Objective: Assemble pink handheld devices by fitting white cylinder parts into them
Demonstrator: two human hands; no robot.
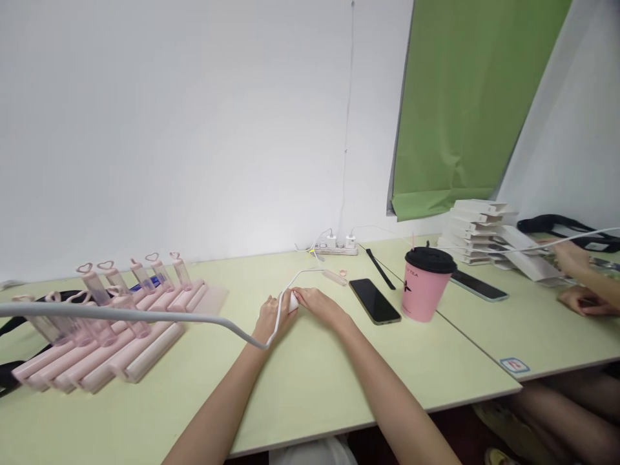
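My left hand [275,318] is wrapped round a small white object [293,302], low over the table. The fingers of my right hand [317,303] close on the far end of that object; most of it is hidden, so its kind cannot be made out. Just beyond my hands lies a clear pinkish tube [334,278] with a small pink round piece [343,272] beside it. A white cable [285,284] runs blurred across the view, passing in front of my left hand.
Left stand pale pink cylinders [145,349] and clear tubes with heart-shaped loops [155,271]. To the right are a phone [375,301], a pink cup [426,284], a second phone [479,285] and stacked white boxes [472,229]. A power strip [339,250] sits by the wall. Another person's hands [576,258] are far right.
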